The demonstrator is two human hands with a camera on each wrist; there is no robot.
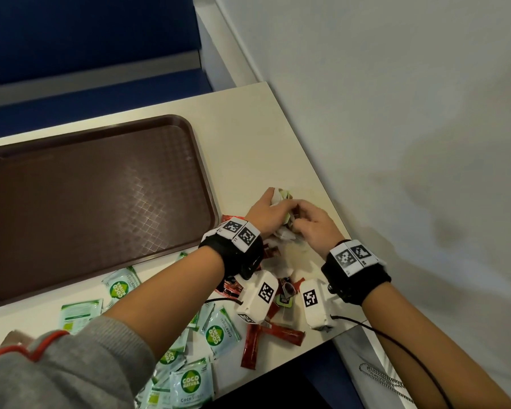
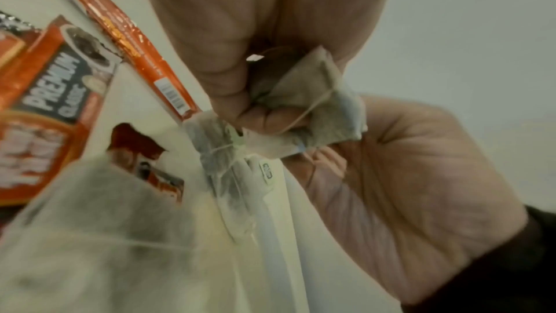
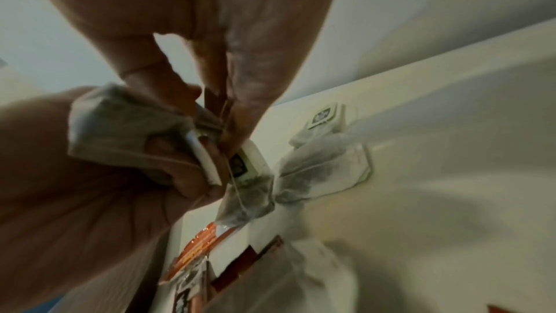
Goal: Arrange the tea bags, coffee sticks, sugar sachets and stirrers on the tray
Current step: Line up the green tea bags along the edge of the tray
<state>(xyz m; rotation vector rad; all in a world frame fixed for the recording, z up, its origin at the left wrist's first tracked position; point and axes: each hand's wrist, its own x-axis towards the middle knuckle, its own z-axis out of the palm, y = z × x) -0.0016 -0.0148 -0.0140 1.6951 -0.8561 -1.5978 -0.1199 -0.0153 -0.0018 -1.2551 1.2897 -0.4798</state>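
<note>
My left hand [image 1: 273, 202] grips a crumpled tea bag [image 2: 319, 94] in its curled fingers. Against it, my right hand [image 1: 300, 215] pinches a tea bag's tag and string [image 3: 237, 163], and another tea bag [image 3: 249, 199] dangles below on the string. More tea bags [image 3: 324, 168] lie on the table under the hands. Red coffee sticks [image 1: 278, 333] and green-and-white sugar sachets [image 1: 219, 332] are scattered nearer me. The brown tray [image 1: 101, 202] lies to the left with nothing on it. No stirrers show.
The cream table [image 1: 248, 143] ends close to the right of my hands, against a pale wall [image 1: 396, 113]. A blue bench [image 1: 71, 54] stands behind the tray. Sachets reach to the table's near edge.
</note>
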